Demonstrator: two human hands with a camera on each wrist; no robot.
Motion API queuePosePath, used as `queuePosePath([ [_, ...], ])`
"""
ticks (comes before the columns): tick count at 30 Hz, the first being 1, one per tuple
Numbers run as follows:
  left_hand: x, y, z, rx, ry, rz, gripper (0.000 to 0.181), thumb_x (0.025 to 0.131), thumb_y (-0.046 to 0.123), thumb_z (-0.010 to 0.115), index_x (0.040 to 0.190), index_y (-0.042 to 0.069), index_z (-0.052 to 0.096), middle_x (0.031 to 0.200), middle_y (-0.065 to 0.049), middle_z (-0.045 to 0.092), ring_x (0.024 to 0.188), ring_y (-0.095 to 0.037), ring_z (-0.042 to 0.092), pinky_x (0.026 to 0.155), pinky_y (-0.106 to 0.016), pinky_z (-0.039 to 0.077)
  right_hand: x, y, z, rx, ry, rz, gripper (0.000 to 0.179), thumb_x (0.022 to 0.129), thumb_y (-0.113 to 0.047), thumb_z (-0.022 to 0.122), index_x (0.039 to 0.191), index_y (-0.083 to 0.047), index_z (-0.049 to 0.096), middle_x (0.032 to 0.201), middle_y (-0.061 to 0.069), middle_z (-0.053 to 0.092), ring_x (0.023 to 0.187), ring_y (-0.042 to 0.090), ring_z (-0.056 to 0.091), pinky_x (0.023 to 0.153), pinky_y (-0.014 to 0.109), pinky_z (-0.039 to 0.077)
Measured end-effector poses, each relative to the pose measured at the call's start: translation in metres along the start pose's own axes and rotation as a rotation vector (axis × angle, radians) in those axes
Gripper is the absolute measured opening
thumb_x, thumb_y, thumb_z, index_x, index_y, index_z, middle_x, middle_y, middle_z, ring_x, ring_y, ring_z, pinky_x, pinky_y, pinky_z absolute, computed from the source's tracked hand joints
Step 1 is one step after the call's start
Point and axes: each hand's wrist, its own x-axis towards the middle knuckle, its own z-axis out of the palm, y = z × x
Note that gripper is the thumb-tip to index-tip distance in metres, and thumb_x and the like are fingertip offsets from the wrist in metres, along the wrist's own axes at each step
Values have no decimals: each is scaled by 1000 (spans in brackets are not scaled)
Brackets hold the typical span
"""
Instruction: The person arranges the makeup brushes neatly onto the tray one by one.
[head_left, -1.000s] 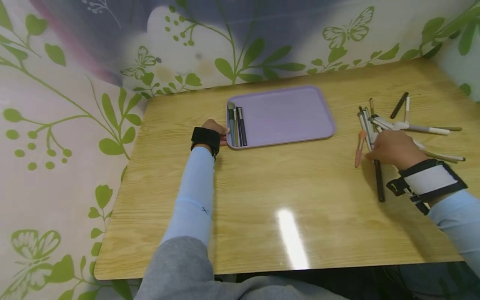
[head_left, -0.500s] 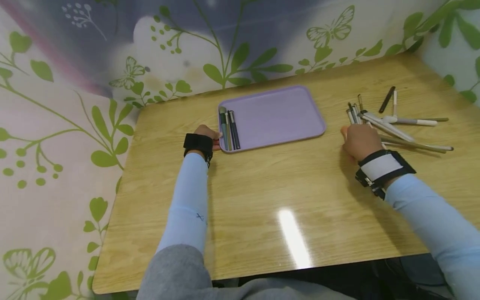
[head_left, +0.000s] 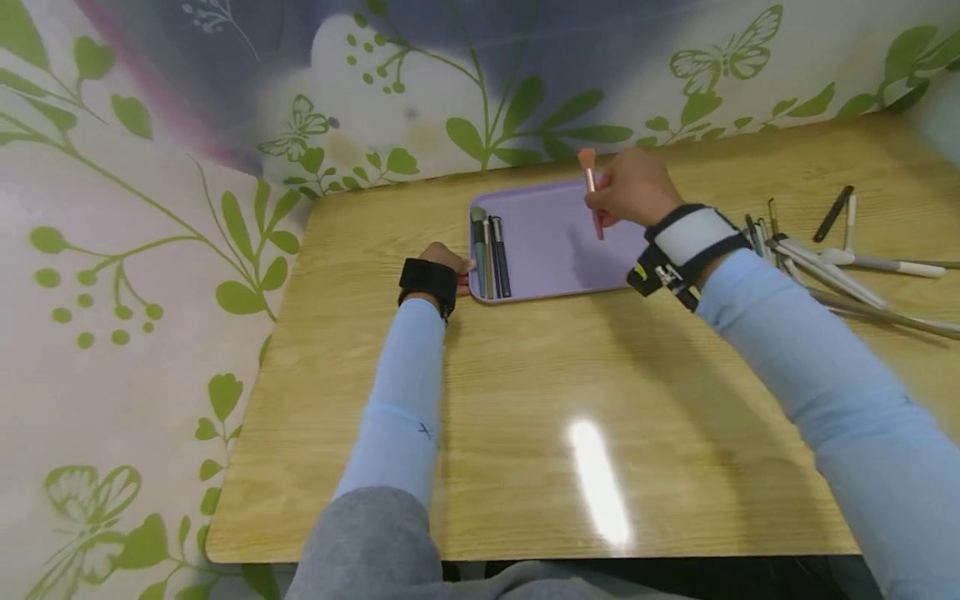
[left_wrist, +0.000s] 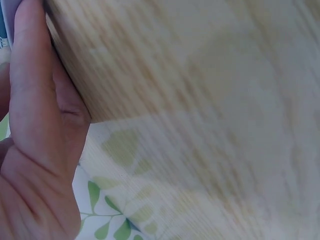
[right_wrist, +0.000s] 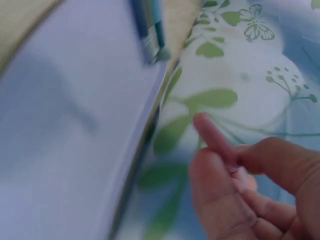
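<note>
Pink brush in right hand, pinched, near-far lengthwise, bristles far. Gripping tray with left hand. Carried leftward since earlier.

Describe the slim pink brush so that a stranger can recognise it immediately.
On the light wooden table lies a purple rectangular tray. Over it, the right hand pinches this brush. It is pink and peach, unlike the darker brushes in the tray.

Tabletop: pale yellow-brown wood grain, near left corner rounded.
Glare: bright white streak on the tabletop, close to its near edge.
Wall: behind the tabletop and along its left; white, blue-grey and pink.
Leaves: green, printed on the wall.
Butterflies: three green ones, printed among leaves.
Berries: green printed clusters.
</note>
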Motion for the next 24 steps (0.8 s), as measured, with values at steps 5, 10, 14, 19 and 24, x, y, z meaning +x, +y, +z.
queuePosePath([
  [5, -15, 12, 9, 47, 7, 68, 23, 80, 7, 56, 100, -4, 56, 64, -8, 48, 54, -16, 50, 70, -34, 53, 44, -20, 34, 48, 41, 63, 26, 75, -22, 55, 82, 1, 67, 40, -11, 53, 46, 4, 57, 60, 21, 51],
  [10, -15, 14, 19, 58, 4, 76, 19, 79, 7, 57, 94, -5, 58, 60, -7, 48, 50, -15, 49, 66, -33, 53, 58, -19, 76, -115, 47, 106, 28, 72, -25, 56, 76, 2, 65, 68, 7, 62, 67, 18, 56, 71, 31, 48],
  [14, -10, 7, 20, 40, 8, 63, 14, 78, 6, 59, 88, -4, 58, 54, -6, 47, 46, -15, 50, 58, -32, 54, 57, -21, 98, -106, 9, 161, 28, 71, -24, 59, 80, 2, 62, 85, 15, 60, 71, 22, 53, 65, 31, 48],
  [19, 5, -6, 9, -2, 28, 53, 16, 77, 6, 61, 89, -4, 59, 57, -8, 48, 48, -16, 51, 57, -32, 54, 57, -33, 111, -112, -3, 146, 31, 70, -26, 64, 80, 3, 61, 87, 16, 61, 76, 24, 54, 71, 35, 49],
  [24, 18, -15, -7, -29, 49, 35, 14, 77, 7, 61, 87, -3, 60, 57, -8, 50, 49, -16, 53, 53, -31, 53, 59, -52, 120, -126, -50, 125, 37, 70, -27, 66, 88, 4, 60, 95, 18, 60, 85, 26, 54, 77, 36, 47],
])
